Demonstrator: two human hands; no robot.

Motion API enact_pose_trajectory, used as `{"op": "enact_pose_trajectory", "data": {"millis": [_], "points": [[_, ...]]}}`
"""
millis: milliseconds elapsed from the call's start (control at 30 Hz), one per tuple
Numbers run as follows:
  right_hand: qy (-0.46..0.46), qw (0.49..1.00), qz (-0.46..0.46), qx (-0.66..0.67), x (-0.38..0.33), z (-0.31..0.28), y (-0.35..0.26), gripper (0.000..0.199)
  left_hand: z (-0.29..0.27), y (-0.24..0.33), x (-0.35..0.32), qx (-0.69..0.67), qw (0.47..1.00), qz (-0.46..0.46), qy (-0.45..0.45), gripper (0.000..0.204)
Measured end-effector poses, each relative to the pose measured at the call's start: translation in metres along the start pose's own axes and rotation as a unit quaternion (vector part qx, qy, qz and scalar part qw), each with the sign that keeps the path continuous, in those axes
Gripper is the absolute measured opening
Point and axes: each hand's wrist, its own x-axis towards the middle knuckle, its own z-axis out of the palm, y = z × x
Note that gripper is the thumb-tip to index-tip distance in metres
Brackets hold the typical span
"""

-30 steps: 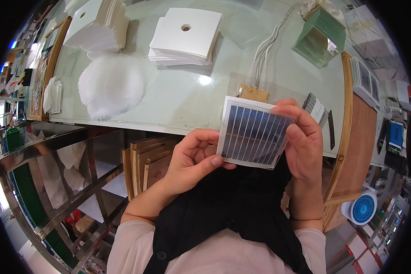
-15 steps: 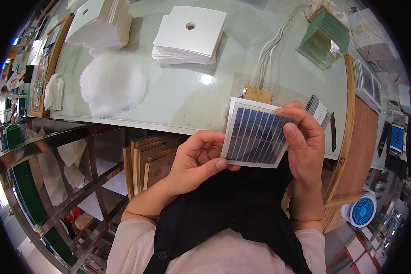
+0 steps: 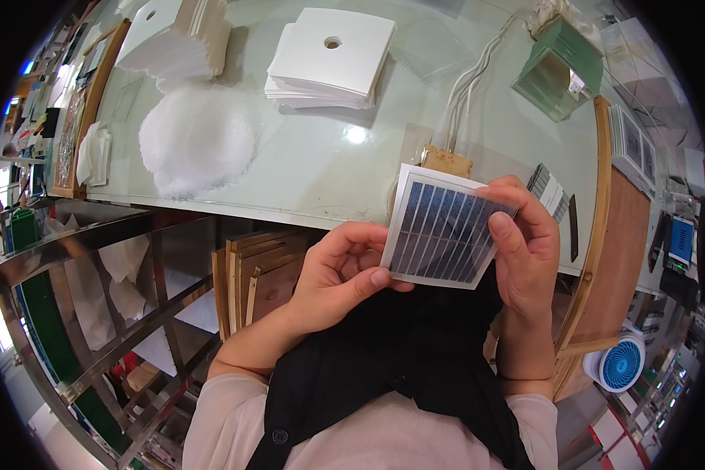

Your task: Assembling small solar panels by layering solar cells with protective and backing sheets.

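A small solar panel (image 3: 445, 231), dark blue with pale lines and a white border, is held tilted in front of my chest. My left hand (image 3: 345, 270) pinches its lower left edge between thumb and fingers. Along the upper right corner, my right hand (image 3: 525, 239) grips it, thumb on the front face and fingers behind. Just beyond the panel, on the table, lies a tan block (image 3: 446, 161) with pale cables running away from it. The panel hides part of the table edge behind it.
On the pale table (image 3: 305, 168) are a stack of white square sheets with holes (image 3: 321, 66), a taller white stack (image 3: 172, 39), a round white mat (image 3: 196, 141) and a pile of glass plates (image 3: 560, 74). Wooden boards (image 3: 262, 274) stand below; a blue fan (image 3: 623, 364) is at right.
Both hands keep the same hold on the solar panel. The view has shifted very slightly, and the panel sits almost where it was.
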Motion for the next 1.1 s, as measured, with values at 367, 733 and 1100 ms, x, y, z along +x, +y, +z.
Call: {"op": "enact_pose_trajectory", "data": {"millis": [367, 733, 1100], "points": [[-0.004, 1.000, -0.022, 0.004, 0.0008, -0.0009, 0.0018, 0.024, 0.0011, -0.0004, 0.0012, 0.000, 1.000, 0.005, 0.008, 0.035], [0.010, 0.999, 0.012, 0.028, -0.0020, -0.0053, -0.0003, 0.022, 0.0014, 0.0004, 0.0016, 0.005, 1.000, 0.007, 0.007, 0.034], [0.021, 0.999, 0.016, 0.021, -0.0010, -0.0004, -0.0023, 0.020, 0.0012, -0.0013, 0.0014, 0.023, 0.999, 0.021, 0.007, 0.038]]}}
